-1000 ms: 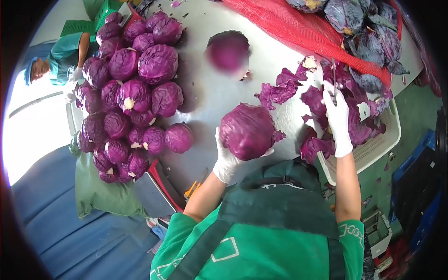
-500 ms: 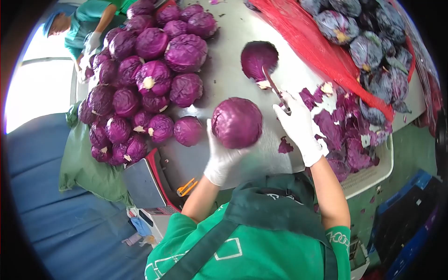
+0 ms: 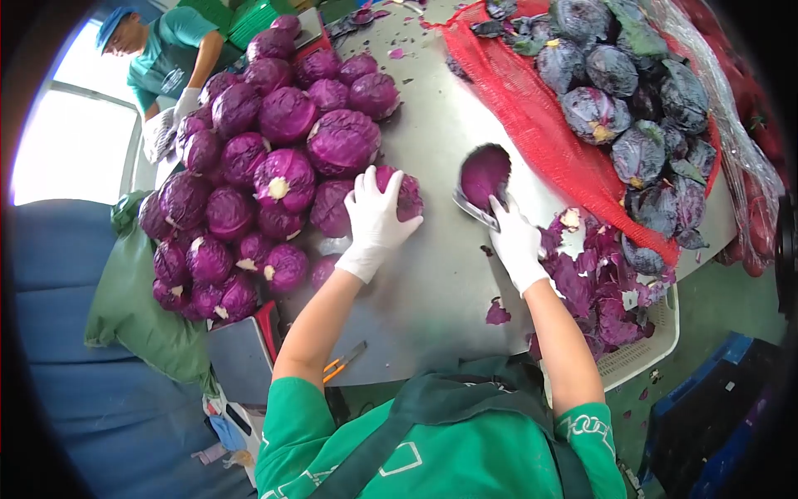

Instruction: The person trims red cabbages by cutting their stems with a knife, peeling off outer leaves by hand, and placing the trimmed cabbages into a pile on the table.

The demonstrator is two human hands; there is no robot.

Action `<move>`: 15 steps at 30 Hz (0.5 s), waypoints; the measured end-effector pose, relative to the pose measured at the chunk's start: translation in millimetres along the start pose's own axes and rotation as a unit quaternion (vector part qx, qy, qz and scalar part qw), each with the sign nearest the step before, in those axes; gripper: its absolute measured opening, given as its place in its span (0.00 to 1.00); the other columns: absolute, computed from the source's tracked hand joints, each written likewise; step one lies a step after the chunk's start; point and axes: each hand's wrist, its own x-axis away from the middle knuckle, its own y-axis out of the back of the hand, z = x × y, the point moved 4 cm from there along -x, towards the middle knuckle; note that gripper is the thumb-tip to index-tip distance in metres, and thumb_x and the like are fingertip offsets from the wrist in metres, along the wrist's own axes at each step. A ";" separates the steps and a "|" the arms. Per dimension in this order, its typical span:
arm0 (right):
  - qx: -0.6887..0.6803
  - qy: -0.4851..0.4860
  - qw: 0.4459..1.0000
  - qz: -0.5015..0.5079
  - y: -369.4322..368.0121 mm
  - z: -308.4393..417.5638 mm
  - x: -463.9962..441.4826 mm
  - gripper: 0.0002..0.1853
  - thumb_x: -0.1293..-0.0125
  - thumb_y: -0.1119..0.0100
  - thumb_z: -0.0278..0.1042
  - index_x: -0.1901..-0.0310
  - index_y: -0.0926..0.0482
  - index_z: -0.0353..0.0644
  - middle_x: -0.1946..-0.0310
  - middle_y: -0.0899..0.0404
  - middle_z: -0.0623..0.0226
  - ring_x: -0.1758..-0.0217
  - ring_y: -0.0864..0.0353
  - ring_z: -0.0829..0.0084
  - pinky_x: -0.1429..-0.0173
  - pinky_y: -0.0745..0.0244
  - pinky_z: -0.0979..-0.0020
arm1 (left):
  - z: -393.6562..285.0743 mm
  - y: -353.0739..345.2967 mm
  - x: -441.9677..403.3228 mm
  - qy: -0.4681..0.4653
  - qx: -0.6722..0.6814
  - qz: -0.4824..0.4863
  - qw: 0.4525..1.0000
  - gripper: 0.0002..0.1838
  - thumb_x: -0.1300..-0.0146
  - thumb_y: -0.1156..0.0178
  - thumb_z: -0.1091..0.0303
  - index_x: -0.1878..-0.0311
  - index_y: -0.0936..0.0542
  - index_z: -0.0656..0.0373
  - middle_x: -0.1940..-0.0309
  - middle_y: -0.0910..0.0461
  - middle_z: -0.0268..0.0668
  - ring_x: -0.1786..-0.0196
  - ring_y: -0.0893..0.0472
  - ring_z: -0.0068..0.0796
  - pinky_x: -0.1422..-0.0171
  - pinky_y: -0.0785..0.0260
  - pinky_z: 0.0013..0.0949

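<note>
Left hand (image 3: 378, 226): fingers clamped on a cabbage (image 3: 407, 198) at the edge of the pile (image 3: 287, 115) on the worktop (image 3: 428, 291); hard nudge could roll round neighbours. Right hand (image 3: 517, 248): fingers closed on a knife (image 3: 477, 212) beside cupped leaf (image 3: 485, 175); slip could nick glove.

You wear white gloves (image 3: 378, 229) and a green short-sleeved shirt (image 3: 293, 416) — white chain print (image 3: 587, 426) toward five o'clock — under a darker green apron (image 3: 453, 395).
</note>
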 end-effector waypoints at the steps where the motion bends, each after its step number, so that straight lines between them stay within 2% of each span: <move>1: -0.002 -0.029 0.999 0.016 10.2 -12.5 12.3 0.31 0.39 0.40 0.38 0.31 0.27 0.60 0.30 0.29 0.62 0.50 0.14 0.56 0.53 0.16 0.60 | -0.7 -3.2 -7.7 0.010 -0.020 0.000 1.000 0.46 0.58 0.23 0.48 0.32 0.28 0.47 0.31 0.37 0.55 0.31 0.34 0.56 0.35 0.37 0.59; 4: 0.018 -0.111 0.993 0.029 37.3 -61.2 63.5 0.34 0.40 0.37 0.38 0.30 0.29 0.61 0.30 0.29 0.63 0.47 0.15 0.60 0.53 0.16 0.62 | -5.2 -2.9 -28.7 0.043 -0.039 0.044 0.997 0.47 0.56 0.24 0.46 0.31 0.29 0.49 0.31 0.36 0.54 0.30 0.35 0.57 0.35 0.37 0.60; 6: 0.049 -0.103 0.992 -0.060 33.7 -113.0 112.3 0.35 0.40 0.35 0.44 0.28 0.31 0.61 0.29 0.31 0.62 0.51 0.14 0.61 0.59 0.15 0.62 | -1.0 -3.4 -46.0 0.078 0.020 0.106 0.991 0.46 0.55 0.23 0.45 0.32 0.29 0.49 0.33 0.35 0.51 0.32 0.35 0.55 0.37 0.37 0.64; 8: 0.065 -0.183 0.981 -0.021 53.5 -154.4 157.8 0.34 0.40 0.36 0.43 0.29 0.29 0.62 0.30 0.29 0.61 0.53 0.14 0.61 0.57 0.16 0.62 | -14.7 9.8 -48.9 0.072 -0.073 0.050 0.993 0.48 0.52 0.25 0.43 0.30 0.32 0.51 0.31 0.35 0.51 0.28 0.37 0.55 0.34 0.40 0.66; 10: 0.094 -0.250 0.962 -0.054 68.7 -202.6 208.4 0.32 0.39 0.37 0.43 0.30 0.28 0.61 0.32 0.27 0.61 0.52 0.14 0.60 0.58 0.16 0.61 | -29.8 5.7 -37.9 -0.035 -0.148 -0.076 0.985 0.50 0.50 0.26 0.42 0.27 0.34 0.55 0.30 0.37 0.52 0.24 0.41 0.55 0.30 0.45 0.68; 11: 0.108 -0.266 0.953 -0.092 77.0 -228.2 234.8 0.30 0.38 0.38 0.42 0.32 0.26 0.61 0.34 0.25 0.60 0.53 0.14 0.58 0.58 0.16 0.59 | -50.4 9.8 -23.1 -0.105 -0.074 -0.079 0.988 0.50 0.48 0.27 0.44 0.26 0.36 0.57 0.28 0.39 0.54 0.22 0.45 0.59 0.27 0.49 0.69; 12: 0.122 -0.281 0.943 -0.128 83.2 -252.5 263.6 0.27 0.37 0.39 0.41 0.33 0.24 0.61 0.35 0.24 0.58 0.54 0.14 0.56 0.58 0.17 0.58 | -67.6 5.0 -5.3 -0.203 -0.007 -0.065 0.977 0.51 0.50 0.25 0.43 0.27 0.36 0.57 0.28 0.39 0.56 0.23 0.45 0.63 0.27 0.49 0.68; 13: 0.122 -0.330 0.928 -0.120 81.8 -278.7 295.6 0.24 0.35 0.40 0.41 0.36 0.22 0.60 0.36 0.23 0.57 0.54 0.14 0.54 0.56 0.17 0.57 | -80.4 -10.8 18.4 -0.242 0.094 0.039 0.965 0.55 0.55 0.23 0.41 0.26 0.36 0.58 0.27 0.41 0.57 0.24 0.46 0.68 0.25 0.51 0.68; 14: 0.121 -0.375 0.912 -0.113 81.4 -301.0 323.7 0.21 0.33 0.41 0.41 0.39 0.20 0.60 0.36 0.23 0.55 0.55 0.14 0.52 0.55 0.17 0.55 | -103.4 -20.4 50.6 -0.254 0.128 0.093 0.954 0.60 0.60 0.22 0.39 0.25 0.37 0.56 0.26 0.44 0.57 0.23 0.49 0.70 0.25 0.53 0.69; 15: 0.106 -0.439 0.888 -0.084 83.3 -316.9 348.3 0.19 0.32 0.41 0.42 0.41 0.18 0.59 0.36 0.24 0.54 0.55 0.14 0.51 0.54 0.18 0.55 | -123.0 -34.1 80.3 -0.264 0.151 0.172 0.937 0.61 0.60 0.22 0.37 0.23 0.39 0.54 0.25 0.47 0.59 0.21 0.54 0.71 0.25 0.57 0.73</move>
